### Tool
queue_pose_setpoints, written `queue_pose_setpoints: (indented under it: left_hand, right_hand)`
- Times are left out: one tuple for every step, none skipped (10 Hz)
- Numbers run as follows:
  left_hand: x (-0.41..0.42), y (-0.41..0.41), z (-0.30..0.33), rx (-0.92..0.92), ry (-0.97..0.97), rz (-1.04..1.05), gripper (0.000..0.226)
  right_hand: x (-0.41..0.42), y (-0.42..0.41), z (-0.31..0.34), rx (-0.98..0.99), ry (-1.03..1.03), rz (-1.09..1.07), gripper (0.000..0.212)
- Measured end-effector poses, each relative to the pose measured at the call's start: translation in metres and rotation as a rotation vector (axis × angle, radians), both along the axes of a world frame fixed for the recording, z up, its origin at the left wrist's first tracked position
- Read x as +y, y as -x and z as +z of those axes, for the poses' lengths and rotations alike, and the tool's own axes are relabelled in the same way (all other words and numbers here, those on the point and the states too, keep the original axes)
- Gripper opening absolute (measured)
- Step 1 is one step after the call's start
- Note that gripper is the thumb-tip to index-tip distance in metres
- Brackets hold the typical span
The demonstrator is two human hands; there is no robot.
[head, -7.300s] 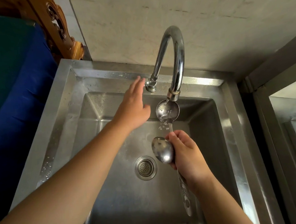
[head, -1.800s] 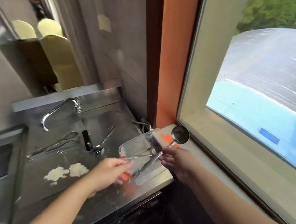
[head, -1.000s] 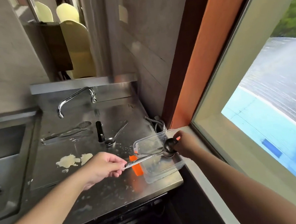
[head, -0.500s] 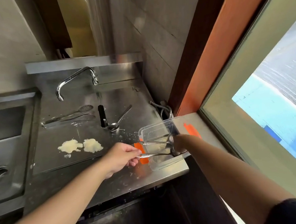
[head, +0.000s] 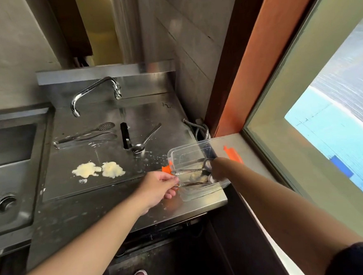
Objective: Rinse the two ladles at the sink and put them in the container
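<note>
Head view: both ladles (head: pixel 189 170) are lying left-right in the container (head: pixel 190 156), lower right; left hand (head: pixel 158 187) is pinching one handle, right hand (head: pixel 218 169) fingers hidden.

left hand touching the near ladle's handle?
Touching. The head view shows the left hand's fingertips pinching the handle end of the near ladle, which lies in the clear container.

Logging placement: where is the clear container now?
Head view, right of centre: the clear container sits at the steel counter's right front corner, beside the window ledge.
</note>
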State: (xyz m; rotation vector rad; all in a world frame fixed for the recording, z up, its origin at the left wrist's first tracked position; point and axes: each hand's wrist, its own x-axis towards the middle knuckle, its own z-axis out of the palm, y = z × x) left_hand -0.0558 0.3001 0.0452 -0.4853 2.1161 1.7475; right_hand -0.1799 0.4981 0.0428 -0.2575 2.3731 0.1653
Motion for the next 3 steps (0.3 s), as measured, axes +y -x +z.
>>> queue_pose_setpoints:
  left_hand:
    - [0.004, -0.009, 0.006, -0.005, -0.013, -0.003, 0.011]
    - [0.005, -0.021, 0.013, -0.02, 0.001, 0.023, 0.014]
    - [0.005, -0.031, 0.023, 0.035, 0.164, 0.022, 0.013]
  right_hand:
    - [0.01, -0.013, 0.014, 0.165, 0.113, 0.039, 0.043]
    - [0.022, -0.029, 0.03, 0.358, 0.225, 0.015, 0.038]
    - [0.031, -0.04, 0.047, 0.42, 0.43, -0.03, 0.028]
